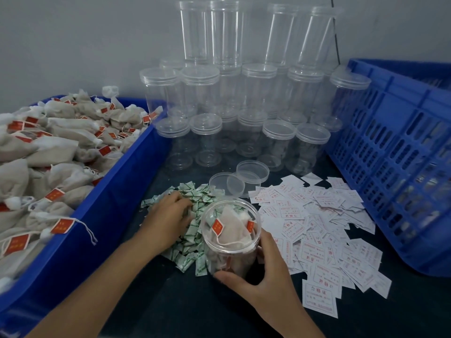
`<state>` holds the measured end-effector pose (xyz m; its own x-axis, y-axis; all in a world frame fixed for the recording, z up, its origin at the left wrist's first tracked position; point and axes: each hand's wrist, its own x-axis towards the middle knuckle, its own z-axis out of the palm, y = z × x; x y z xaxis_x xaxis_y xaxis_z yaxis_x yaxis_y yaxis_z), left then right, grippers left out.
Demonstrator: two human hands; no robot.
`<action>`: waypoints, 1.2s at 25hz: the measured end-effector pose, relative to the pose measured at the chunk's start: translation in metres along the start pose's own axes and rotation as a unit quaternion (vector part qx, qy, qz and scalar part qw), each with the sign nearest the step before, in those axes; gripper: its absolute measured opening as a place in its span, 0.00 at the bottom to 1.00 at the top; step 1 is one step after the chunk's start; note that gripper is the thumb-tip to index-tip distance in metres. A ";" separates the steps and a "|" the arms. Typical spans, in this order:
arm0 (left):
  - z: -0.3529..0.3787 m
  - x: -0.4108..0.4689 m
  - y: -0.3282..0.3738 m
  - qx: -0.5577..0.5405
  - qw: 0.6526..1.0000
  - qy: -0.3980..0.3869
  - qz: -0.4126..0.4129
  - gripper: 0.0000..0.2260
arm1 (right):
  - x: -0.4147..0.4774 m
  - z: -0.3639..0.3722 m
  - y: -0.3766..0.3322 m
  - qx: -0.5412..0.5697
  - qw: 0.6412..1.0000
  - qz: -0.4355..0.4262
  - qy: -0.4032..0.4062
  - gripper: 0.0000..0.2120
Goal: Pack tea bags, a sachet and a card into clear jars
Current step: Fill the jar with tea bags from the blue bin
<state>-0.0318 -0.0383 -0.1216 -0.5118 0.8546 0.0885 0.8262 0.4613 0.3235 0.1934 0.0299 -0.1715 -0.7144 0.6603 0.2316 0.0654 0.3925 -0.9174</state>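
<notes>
Right hand (263, 276) wraps the open jar (230, 237) of tea bags (231, 228); left hand (168, 215), fingers curled, digs into the sachets (192, 250) just beside the jar.

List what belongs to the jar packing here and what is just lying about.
In the job: open jar in the right hand, tea bags in the blue bin, sachets under the left hand, cards, loose lids, empty lidded jars.
Lying about, apparently: slotted blue crate, black cable.

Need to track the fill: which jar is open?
The jar in the right hand, nearest the camera between sachets and cards. It has no lid and holds tea bags; the stacked jars behind look lidded.
</notes>
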 end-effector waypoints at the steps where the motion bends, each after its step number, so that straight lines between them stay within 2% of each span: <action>1: 0.007 -0.002 -0.005 0.030 0.999 0.013 0.022 0.13 | 0.000 0.000 0.000 -0.001 1.000 0.000 0.000 0.43; 4: 0.010 0.000 -0.009 0.016 0.997 0.063 0.041 0.10 | 0.000 0.000 0.000 -0.003 1.000 0.001 -0.001 0.43; 8: 0.000 0.003 -0.004 -0.092 0.988 0.126 0.000 0.10 | 0.001 0.000 0.000 -0.002 1.000 0.003 -0.001 0.44; 11: -0.007 0.004 -0.002 -0.079 0.978 0.187 0.039 0.07 | 0.000 -0.001 0.000 -0.007 1.000 0.004 -0.002 0.44; 13: -0.013 0.005 -0.002 -0.086 0.975 0.200 0.038 0.06 | 0.000 -0.001 -0.001 -0.009 1.000 0.005 -0.004 0.43; 14: -0.014 0.006 -0.004 -0.074 0.980 0.182 0.034 0.07 | 0.000 -0.001 -0.001 -0.009 1.000 0.005 -0.003 0.43; 17: -0.011 0.010 -0.003 0.045 0.998 0.036 0.006 0.10 | -0.001 -0.001 -0.002 -0.005 1.000 0.005 -0.002 0.43; 19: -0.008 0.008 -0.003 0.048 0.999 0.010 -0.012 0.05 | -0.001 -0.001 -0.003 -0.002 1.000 0.006 -0.003 0.43; 20: -0.007 0.008 -0.004 0.021 0.999 0.023 -0.017 0.04 | -0.001 -0.001 -0.003 -0.002 1.000 0.006 -0.003 0.43; 22: -0.007 0.006 -0.006 -0.031 0.998 0.055 -0.029 0.07 | -0.001 -0.001 -0.002 -0.004 1.000 0.010 -0.005 0.43; 25: -0.015 0.005 -0.005 -0.123 0.984 0.121 -0.044 0.06 | -0.001 -0.001 -0.003 -0.002 1.000 0.013 -0.007 0.43; 28: -0.037 -0.005 0.014 -0.240 0.950 0.202 0.002 0.06 | -0.002 -0.001 -0.005 -0.002 1.000 0.015 -0.009 0.43; 30: -0.057 -0.018 0.035 -0.300 0.928 0.215 0.059 0.07 | 0.000 -0.001 -0.006 -0.005 1.000 0.012 -0.007 0.43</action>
<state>-0.0071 -0.0513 -0.0584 -0.5796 0.6567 0.4825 0.6687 0.0448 0.7422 0.1937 0.0278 -0.1661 -0.7225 0.6602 0.2054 0.0888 0.3833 -0.9194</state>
